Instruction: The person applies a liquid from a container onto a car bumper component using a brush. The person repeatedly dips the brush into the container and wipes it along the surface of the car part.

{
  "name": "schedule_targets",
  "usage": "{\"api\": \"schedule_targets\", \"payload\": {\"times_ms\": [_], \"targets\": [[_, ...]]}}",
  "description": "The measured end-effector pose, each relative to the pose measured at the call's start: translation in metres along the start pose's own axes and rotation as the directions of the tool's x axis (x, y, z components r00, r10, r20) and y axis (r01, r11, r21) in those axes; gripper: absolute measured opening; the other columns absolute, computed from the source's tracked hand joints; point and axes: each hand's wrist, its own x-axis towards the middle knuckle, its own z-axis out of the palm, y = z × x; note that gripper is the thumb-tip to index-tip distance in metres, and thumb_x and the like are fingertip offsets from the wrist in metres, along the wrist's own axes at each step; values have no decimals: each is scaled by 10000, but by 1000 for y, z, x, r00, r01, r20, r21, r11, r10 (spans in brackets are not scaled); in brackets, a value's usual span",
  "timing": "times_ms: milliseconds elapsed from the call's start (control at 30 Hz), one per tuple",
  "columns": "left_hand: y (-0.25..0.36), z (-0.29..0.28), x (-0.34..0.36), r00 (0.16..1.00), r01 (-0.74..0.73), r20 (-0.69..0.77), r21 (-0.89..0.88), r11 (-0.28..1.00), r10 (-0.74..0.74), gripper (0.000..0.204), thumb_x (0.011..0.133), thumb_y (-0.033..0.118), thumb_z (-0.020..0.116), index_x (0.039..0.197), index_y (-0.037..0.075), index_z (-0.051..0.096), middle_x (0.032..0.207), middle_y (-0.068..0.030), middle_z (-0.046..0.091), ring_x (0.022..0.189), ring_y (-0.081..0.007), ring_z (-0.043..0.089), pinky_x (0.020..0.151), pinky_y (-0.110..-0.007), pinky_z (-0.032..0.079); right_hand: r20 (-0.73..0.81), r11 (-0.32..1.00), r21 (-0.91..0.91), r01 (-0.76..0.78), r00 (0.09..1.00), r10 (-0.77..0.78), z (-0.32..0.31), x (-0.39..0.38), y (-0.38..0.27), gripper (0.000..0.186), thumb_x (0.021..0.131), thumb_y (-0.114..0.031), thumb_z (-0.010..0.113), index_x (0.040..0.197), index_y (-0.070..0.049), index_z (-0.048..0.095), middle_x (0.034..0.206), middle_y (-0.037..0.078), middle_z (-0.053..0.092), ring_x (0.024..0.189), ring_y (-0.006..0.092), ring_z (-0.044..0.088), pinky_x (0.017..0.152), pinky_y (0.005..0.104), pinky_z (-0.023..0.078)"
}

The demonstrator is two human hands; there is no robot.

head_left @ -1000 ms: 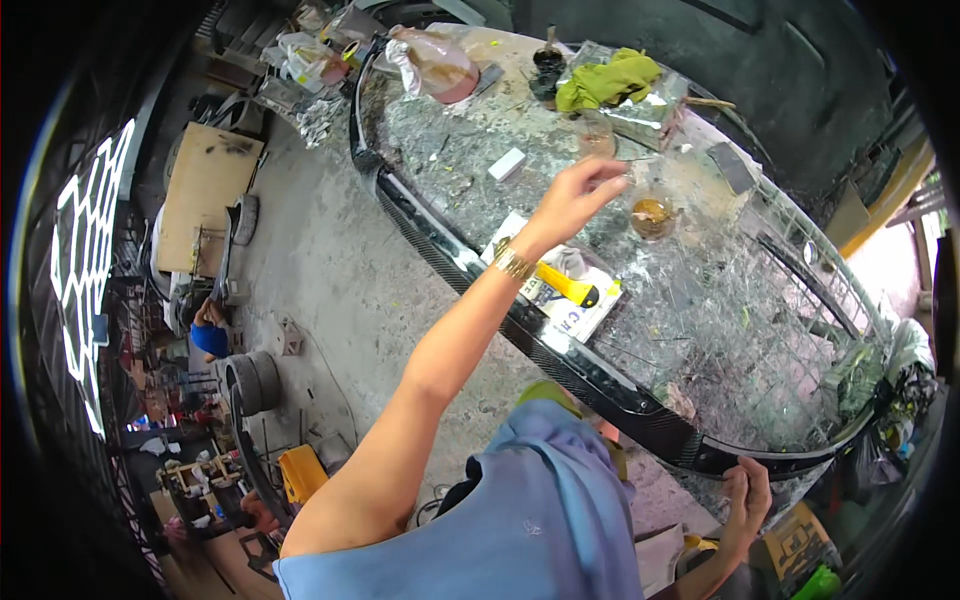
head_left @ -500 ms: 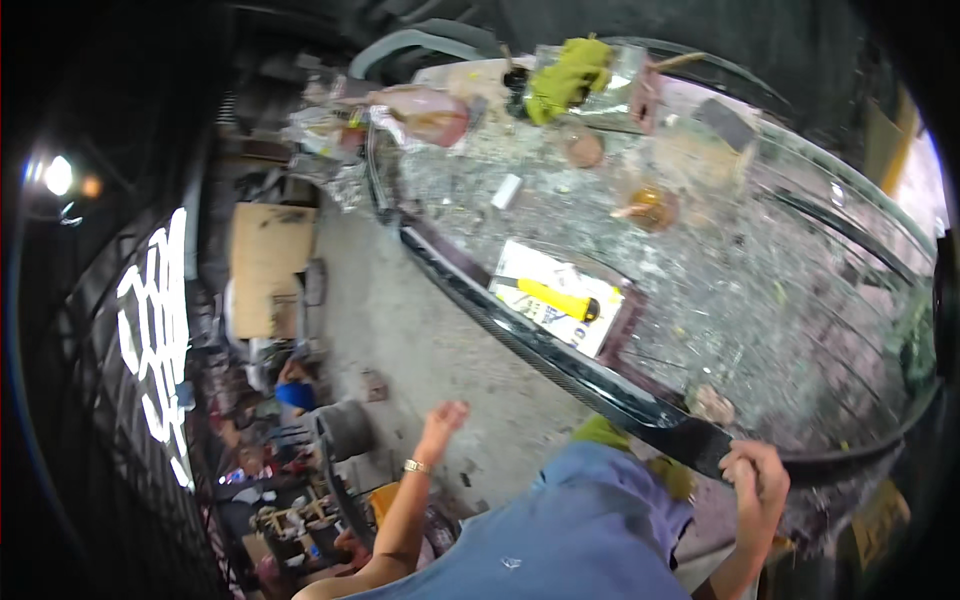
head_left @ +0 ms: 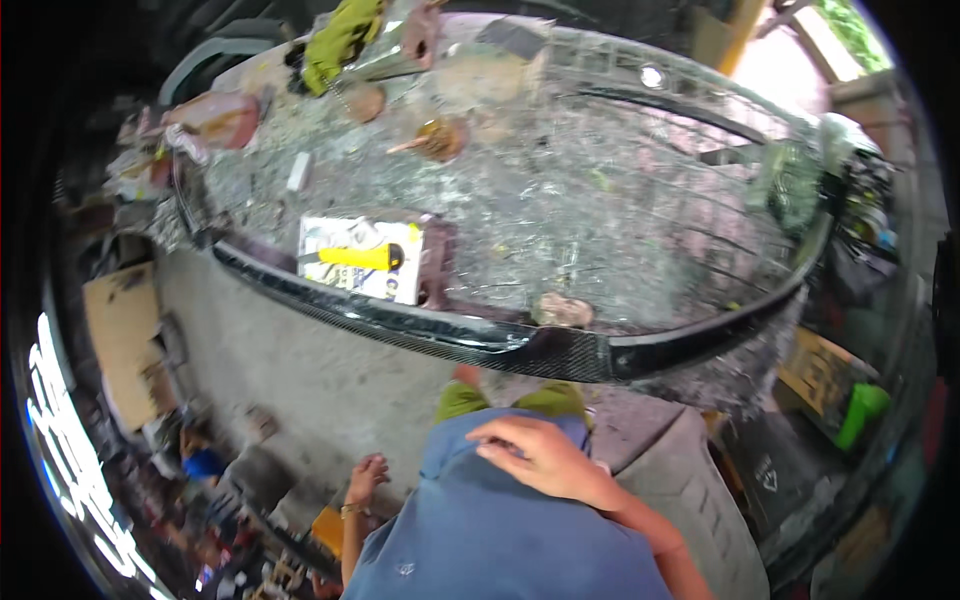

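Note:
A long, curved, glossy black carbon-fibre strip (head_left: 420,335) runs along the near edge of the cluttered table (head_left: 560,235). My right hand (head_left: 535,455) is in front of my blue shirt, below the strip and apart from it, its fingers loosely stretched and holding nothing. Lower left, my left hand (head_left: 368,478) hangs beside my body with its fingers loosely apart and nothing in them. Behind the strip, a yellow utility knife (head_left: 355,257) lies on a white printed sheet or box (head_left: 318,232). A brownish lump (head_left: 563,310) sits just behind the strip's middle.
Farther back are a small white block (head_left: 299,171), a cup of amber liquid with a stick (head_left: 437,140) and a yellow-green glove or cloth (head_left: 338,45). Boxes (head_left: 825,370) and a green container (head_left: 862,415) stand to the right. Cardboard (head_left: 122,340) is at left.
My right hand has let go of the black strip and moved in front of my body. My left hand has dropped lower. The view has swung to the right.

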Motion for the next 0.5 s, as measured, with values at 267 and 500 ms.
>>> {"api": "schedule_targets", "payload": {"times_ms": [267, 500], "targets": [[32, -31, 85, 957, -238, 168, -13, 971, 236, 373, 942, 338, 599, 1207, 76, 576, 1174, -73, 632, 1044, -187, 613, 836, -341, 502, -254, 841, -539, -33, 959, -124, 15, 16, -15, 215, 918, -156, 613, 1101, -48, 641, 1011, 142, 676, 862, 280, 655, 798, 358, 519], [-19, -106, 163, 987, -74, 137, -46, 996, 79, 342, 941, 295, 583, 1211, 86, 554, 1100, -69, 638, 956, -198, 630, 794, -346, 519, -664, 787, -547, -285, 721, -200, -57, 19, -6, 242, 906, -24, 532, 1128, -21, 628, 982, 158, 707, 950, 280, 681, 812, 343, 516]]}}
